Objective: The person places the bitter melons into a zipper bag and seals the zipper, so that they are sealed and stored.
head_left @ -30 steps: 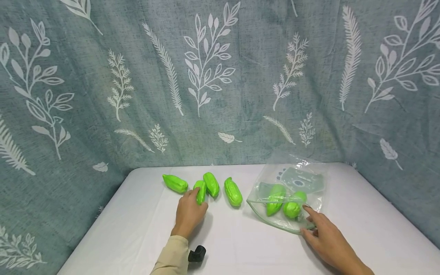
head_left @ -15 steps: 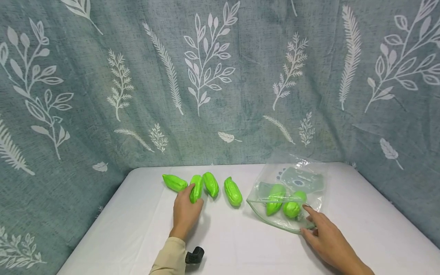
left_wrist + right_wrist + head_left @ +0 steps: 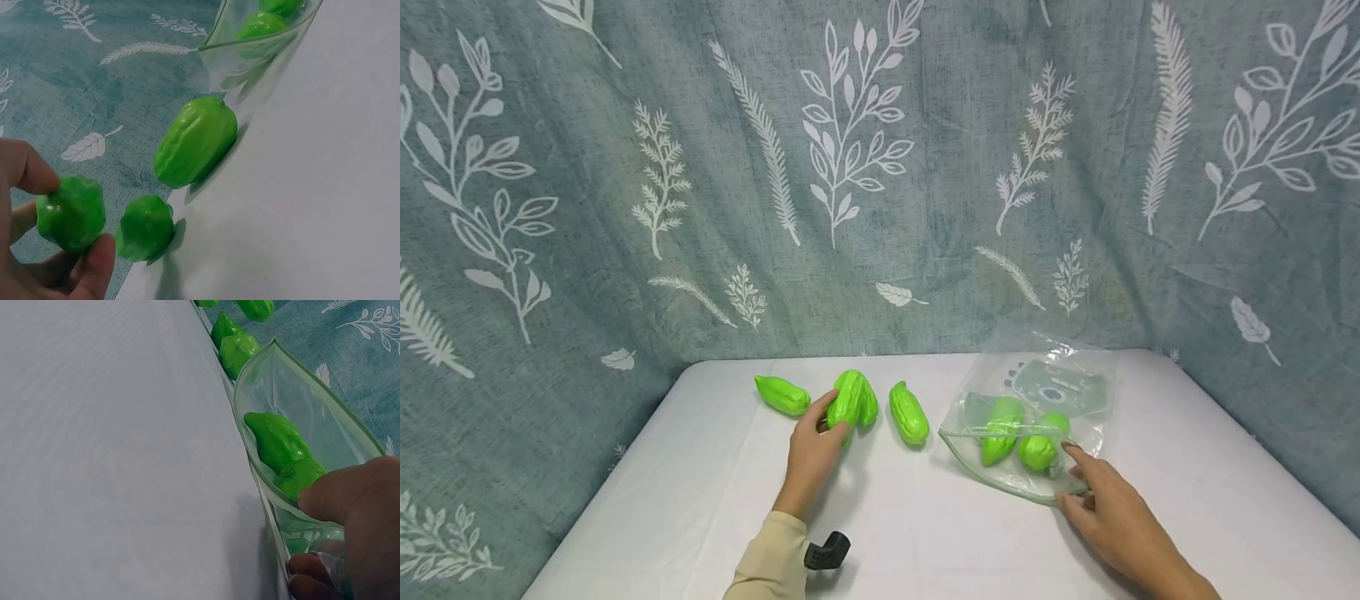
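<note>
My left hand grips a bright green, ribbed, gourd-like vegetable between thumb and fingers. In the left wrist view the held vegetable appears end-on, apart from the table. Just behind it, another green vegetable is partly hidden. A clear zip bag with a green-edged mouth lies on the right, with two green vegetables inside. My right hand pinches the bag's mouth at its near right corner; the right wrist view shows the mouth spread apart.
On the white table, one loose green vegetable lies to the far left and another between the left hand and the bag. A leaf-patterned curtain hangs around the table's back and sides.
My left hand has lifted the green vegetable from the table, moving it first slightly left, then right in front of its neighbour. The right hand and bag have hardly moved.
</note>
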`<move>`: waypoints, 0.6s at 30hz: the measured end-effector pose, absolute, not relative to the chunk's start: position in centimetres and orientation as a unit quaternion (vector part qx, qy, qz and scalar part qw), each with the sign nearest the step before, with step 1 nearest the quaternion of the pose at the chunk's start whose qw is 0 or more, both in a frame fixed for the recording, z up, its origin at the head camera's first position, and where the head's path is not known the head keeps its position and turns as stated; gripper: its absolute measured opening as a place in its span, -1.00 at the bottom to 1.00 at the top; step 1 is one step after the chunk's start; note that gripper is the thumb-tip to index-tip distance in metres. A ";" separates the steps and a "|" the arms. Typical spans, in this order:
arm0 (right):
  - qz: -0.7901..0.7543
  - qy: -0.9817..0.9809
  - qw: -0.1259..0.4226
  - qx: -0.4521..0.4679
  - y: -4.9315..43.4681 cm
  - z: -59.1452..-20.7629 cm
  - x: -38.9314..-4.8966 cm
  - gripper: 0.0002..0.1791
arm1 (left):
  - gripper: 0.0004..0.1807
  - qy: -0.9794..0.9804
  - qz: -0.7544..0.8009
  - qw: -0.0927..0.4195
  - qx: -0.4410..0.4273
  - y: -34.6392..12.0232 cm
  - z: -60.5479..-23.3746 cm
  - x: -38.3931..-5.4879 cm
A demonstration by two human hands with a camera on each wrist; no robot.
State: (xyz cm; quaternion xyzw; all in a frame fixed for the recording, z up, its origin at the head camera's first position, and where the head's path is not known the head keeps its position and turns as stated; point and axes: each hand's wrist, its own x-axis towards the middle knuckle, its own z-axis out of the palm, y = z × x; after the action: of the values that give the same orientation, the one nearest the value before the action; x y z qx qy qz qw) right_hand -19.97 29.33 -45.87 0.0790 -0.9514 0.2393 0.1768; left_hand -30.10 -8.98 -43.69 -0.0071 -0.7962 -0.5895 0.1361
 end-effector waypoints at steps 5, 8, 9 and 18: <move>0.235 -0.951 0.186 0.080 29.3 -45.9 -20.0 -0.22 | -0.36 -0.776 -0.620 0.103 -0.047 -8.8 -43.6 -29.7; 0.229 -0.950 0.196 0.080 29.3 -45.9 -20.0 -0.23 | -0.36 -0.773 -0.623 0.097 -0.069 -8.5 -43.6 -29.5; 0.228 -0.950 0.198 0.079 29.3 -45.9 -20.0 -0.23 | -0.36 -0.773 -0.623 0.096 -0.074 -8.4 -43.6 -29.4; 0.233 -0.949 0.203 0.064 29.1 -45.8 -19.7 -0.22 | -0.41 -0.760 -0.636 0.070 -0.111 -7.9 -43.7 -28.7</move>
State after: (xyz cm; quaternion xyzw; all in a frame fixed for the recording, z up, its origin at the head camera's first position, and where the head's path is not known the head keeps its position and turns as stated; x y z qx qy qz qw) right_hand -19.72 29.12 -45.79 0.0641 -0.9488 0.2330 0.2033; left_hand -28.73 -7.88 -43.67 -0.1112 -0.7604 -0.6361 0.0697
